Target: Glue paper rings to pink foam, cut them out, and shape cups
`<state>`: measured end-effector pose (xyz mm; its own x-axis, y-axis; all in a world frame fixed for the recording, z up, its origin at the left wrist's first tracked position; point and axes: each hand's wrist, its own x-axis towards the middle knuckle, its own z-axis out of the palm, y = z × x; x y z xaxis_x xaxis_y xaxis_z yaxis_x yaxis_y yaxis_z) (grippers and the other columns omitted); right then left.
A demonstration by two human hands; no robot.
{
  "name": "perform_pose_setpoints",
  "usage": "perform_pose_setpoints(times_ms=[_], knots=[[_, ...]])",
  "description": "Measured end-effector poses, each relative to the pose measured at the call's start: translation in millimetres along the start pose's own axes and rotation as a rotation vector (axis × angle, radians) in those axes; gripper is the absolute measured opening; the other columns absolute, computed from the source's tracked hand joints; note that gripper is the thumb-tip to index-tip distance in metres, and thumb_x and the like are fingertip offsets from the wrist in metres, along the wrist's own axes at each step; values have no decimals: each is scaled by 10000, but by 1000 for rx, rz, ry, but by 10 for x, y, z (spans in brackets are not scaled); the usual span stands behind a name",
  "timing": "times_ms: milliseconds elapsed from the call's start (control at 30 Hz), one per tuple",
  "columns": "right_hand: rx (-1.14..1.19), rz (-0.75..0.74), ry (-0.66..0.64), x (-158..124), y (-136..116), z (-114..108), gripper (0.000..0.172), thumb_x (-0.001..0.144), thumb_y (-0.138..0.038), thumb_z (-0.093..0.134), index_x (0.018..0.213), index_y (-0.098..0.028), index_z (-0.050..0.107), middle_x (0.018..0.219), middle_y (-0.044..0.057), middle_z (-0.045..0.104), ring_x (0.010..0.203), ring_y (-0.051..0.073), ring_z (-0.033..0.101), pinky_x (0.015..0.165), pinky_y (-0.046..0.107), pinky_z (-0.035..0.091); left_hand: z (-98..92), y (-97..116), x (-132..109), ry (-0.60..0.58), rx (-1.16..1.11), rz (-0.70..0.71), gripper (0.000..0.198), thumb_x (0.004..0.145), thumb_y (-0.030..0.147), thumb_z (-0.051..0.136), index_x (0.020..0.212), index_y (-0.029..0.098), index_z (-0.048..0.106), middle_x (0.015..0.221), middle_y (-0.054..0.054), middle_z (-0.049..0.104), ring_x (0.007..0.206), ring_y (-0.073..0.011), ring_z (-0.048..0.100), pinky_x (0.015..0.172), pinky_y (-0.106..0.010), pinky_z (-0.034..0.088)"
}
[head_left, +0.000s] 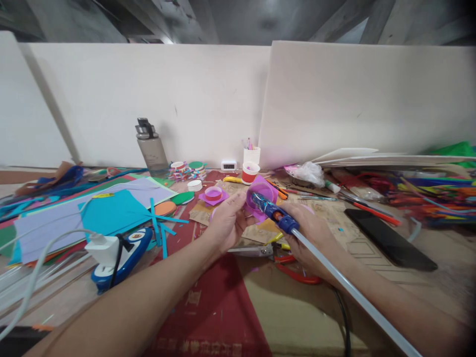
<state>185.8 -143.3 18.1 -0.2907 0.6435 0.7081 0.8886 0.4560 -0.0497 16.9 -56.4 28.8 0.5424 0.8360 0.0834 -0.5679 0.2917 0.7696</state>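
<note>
My left hand (226,223) grips a purple paper cup (261,194) with a purple paper square behind it, its mouth tilted toward me. My right hand (312,238) is closed round a blue glue gun (277,214) whose nozzle reaches into the cup. A long clear glue stick (357,297) sticks out of the gun's back toward the lower right. Both hands hover just above the table, near its middle.
Another purple cup on a paper square (213,194), a red-banded cup (249,173), a grey water bottle (151,147), coloured paper sheets (107,210), a power strip with plug (119,255), scissors (260,250), a black phone (388,239) and pipe cleaners (427,196) surround the hands.
</note>
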Motion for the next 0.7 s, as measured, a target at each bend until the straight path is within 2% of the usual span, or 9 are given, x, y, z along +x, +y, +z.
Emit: perform_pose_setpoints(times_ms=[100,300,400,500,600,700], knots=[[-20,-21,8,10,-16,-14,399,816,-114,457,1212,-149,419,995,121,629,876,227,590,746,367,495,2,7,-4,-4,2,-6,178,866,221,550,963,128,666,840,-62,722,667,-123,662,664,-267,576],[-65,25,33,11,-10,-15,330,833,-160,452,1162,-160,445,949,114,642,844,235,608,695,346,494,-3,-8,-12,5,15,19,126,832,222,605,881,125,669,849,-63,722,660,-122,664,671,-253,571],[-96,50,83,34,-19,-32,291,844,-167,445,1134,-181,466,890,88,649,780,221,616,643,319,484,8,2,-22,30,42,14,148,815,217,625,930,131,661,849,-59,719,645,-128,666,682,-274,573],[-88,33,105,49,-21,-42,305,839,-153,444,1143,-172,473,910,98,653,807,223,620,650,317,484,15,24,-32,9,53,11,167,816,195,610,965,134,650,864,-58,714,672,-137,671,693,-286,574],[-51,21,60,29,-7,-26,319,837,-161,455,1155,-166,469,924,102,650,808,220,613,674,325,489,7,36,-27,-3,26,-8,157,830,184,568,957,139,648,869,-56,709,681,-139,667,671,-282,574],[-10,-12,-10,-1,3,-7,380,824,-157,463,1203,-169,441,997,110,645,874,225,607,736,353,497,-9,28,-9,51,19,-21,161,846,219,555,954,145,649,854,-43,700,643,-129,646,562,-245,562]])
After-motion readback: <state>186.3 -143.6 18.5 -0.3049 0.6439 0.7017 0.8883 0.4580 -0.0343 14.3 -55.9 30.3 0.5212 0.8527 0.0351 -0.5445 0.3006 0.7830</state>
